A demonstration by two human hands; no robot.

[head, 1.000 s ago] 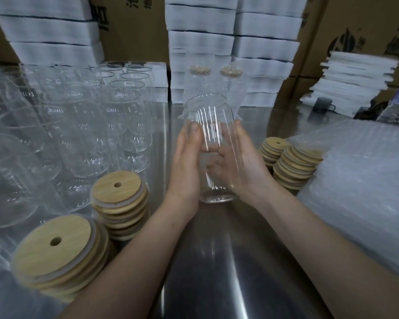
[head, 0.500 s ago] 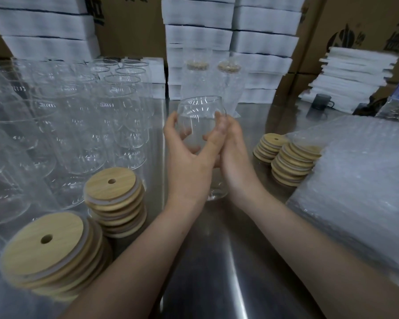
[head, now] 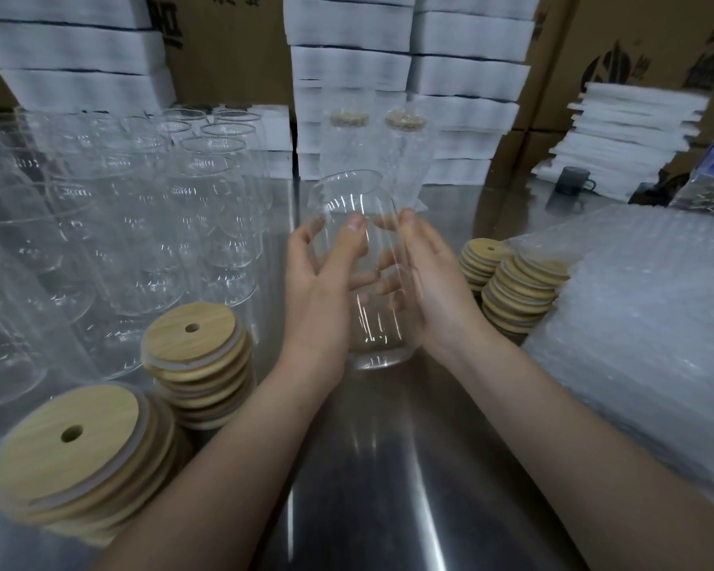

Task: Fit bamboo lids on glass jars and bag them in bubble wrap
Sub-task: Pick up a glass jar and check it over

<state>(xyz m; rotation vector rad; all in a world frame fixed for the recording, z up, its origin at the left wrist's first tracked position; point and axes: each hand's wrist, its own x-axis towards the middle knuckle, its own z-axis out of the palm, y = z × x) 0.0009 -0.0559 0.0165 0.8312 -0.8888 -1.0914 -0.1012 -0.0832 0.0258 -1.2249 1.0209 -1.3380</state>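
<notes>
A bare steel tabletop (head: pixel 367 467) runs from my forearms away past my hands, with an open strip down the middle. To the right of my right hand, a thick pile of bubble wrap (head: pixel 635 323) fills that side, its near edge beside my forearm. To the left of my left hand, a crowd of empty jars (head: pixel 141 241) stands packed closely together. Nearer me on the left are two stacks of round bamboo lids (head: pixel 190 331), each lid pale wood with a small hole and a white ring beneath. More lids (head: pixel 520 290) are stacked just beyond my right hand, against the bubble wrap.

Between my hands I hold one glass jar (head: pixel 355 195), clear, tall and rounded at the shoulder, its mouth open and lidless. It is tilted slightly, its base just above the tabletop. My left hand (head: pixel 318 290) grips its left side, thumb on the front. My right hand (head: pixel 437 294) grips its right side, fingers showing through the glass.
</notes>
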